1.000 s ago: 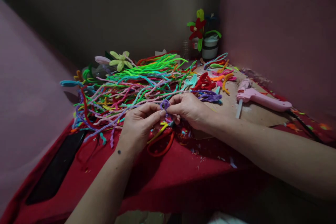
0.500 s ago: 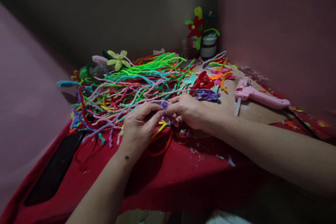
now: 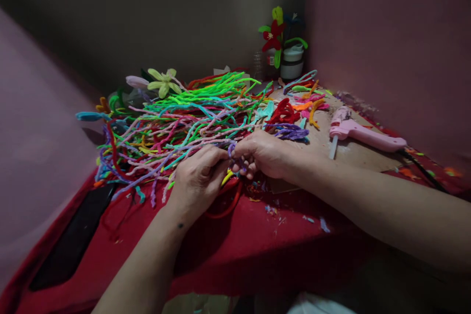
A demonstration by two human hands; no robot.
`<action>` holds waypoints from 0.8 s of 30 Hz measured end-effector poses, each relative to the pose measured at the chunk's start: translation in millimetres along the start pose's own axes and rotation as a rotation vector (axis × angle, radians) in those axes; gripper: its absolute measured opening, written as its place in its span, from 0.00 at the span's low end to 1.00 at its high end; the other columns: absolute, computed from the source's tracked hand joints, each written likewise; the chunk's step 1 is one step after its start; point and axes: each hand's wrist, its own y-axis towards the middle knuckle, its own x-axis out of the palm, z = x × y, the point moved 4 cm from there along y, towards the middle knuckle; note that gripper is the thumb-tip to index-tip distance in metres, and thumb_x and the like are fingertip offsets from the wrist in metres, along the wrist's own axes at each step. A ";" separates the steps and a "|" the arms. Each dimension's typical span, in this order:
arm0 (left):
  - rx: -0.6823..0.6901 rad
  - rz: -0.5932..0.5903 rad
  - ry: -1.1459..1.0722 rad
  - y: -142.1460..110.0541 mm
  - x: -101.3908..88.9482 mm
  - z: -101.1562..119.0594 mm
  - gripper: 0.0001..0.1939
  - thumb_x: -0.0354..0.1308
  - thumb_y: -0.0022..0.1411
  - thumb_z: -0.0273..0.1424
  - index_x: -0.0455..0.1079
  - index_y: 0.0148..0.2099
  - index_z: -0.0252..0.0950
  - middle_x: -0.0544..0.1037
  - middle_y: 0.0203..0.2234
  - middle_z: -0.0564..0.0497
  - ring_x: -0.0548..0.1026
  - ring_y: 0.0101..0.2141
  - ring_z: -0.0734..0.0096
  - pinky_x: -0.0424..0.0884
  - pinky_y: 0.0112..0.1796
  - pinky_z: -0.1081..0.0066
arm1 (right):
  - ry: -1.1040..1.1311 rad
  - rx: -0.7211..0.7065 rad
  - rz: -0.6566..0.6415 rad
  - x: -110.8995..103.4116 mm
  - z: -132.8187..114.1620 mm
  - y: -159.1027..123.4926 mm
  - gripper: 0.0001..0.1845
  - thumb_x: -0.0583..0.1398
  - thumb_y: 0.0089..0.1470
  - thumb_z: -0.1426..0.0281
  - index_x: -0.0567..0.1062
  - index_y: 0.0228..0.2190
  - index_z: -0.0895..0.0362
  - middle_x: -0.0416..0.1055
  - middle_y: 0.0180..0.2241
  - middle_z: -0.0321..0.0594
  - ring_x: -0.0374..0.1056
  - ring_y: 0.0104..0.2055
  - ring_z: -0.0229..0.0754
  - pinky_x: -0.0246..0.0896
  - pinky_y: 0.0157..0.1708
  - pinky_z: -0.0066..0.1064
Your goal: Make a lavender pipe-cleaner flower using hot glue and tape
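Note:
My left hand (image 3: 198, 179) and my right hand (image 3: 263, 153) meet over the front of a red-covered table (image 3: 257, 250). Both pinch a small purple pipe cleaner (image 3: 231, 148) bent into a loop between their fingertips. Most of that piece is hidden by my fingers. A big heap of coloured pipe cleaners (image 3: 184, 117) lies just behind the hands. Scissors with red handles (image 3: 224, 206) lie under my hands on the cloth.
A pink glue gun (image 3: 362, 133) lies on a cardboard sheet (image 3: 349, 149) at the right, near shaped pieces (image 3: 294, 108). Pipe-cleaner flowers (image 3: 274, 39) stand in a jar at the back corner. A pale green flower (image 3: 162, 80) lies at the back left. A dark flat object (image 3: 69, 240) lies front left.
The purple loop has sunk lower between my fingertips and less of it shows. Both hands stay together at the same spot; the view has shifted slightly.

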 end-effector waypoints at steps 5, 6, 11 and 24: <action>-0.322 -0.124 -0.292 2.3 1.1 -7.6 0.08 0.55 0.57 0.34 0.69 0.30 0.35 0.71 0.20 0.54 0.67 0.21 0.75 0.62 0.23 0.75 | -0.024 -0.039 -0.047 3.1 -1.2 -1.7 0.05 0.57 0.38 0.77 0.70 0.15 0.63 0.67 0.14 0.37 0.59 0.13 0.32 0.57 0.11 0.23; -0.396 -0.149 -0.372 2.2 2.0 -8.5 0.11 0.54 0.58 0.36 0.69 0.29 0.34 0.71 0.18 0.54 0.66 0.19 0.76 0.61 0.21 0.76 | -0.047 -0.054 -0.055 4.1 -2.2 -2.6 0.06 0.58 0.39 0.76 0.70 0.15 0.63 0.67 0.14 0.37 0.59 0.13 0.31 0.57 0.11 0.23; -0.586 -0.164 -0.693 -1.1 5.8 -17.2 0.12 0.56 0.57 0.37 0.70 0.28 0.34 0.72 0.19 0.54 0.67 0.18 0.78 0.62 0.18 0.78 | -0.073 -0.040 -0.035 6.7 -4.9 -6.6 0.08 0.57 0.42 0.77 0.70 0.15 0.63 0.67 0.15 0.36 0.59 0.12 0.30 0.56 0.11 0.22; -0.759 -0.147 -1.021 -4.3 13.9 -19.4 0.12 0.65 0.48 0.31 0.64 0.30 0.35 0.75 0.21 0.53 0.67 0.16 0.79 0.60 0.14 0.81 | 0.053 -0.109 -0.109 7.3 -4.3 -2.5 0.09 0.57 0.43 0.81 0.68 0.15 0.61 0.66 0.14 0.34 0.58 0.13 0.30 0.56 0.12 0.22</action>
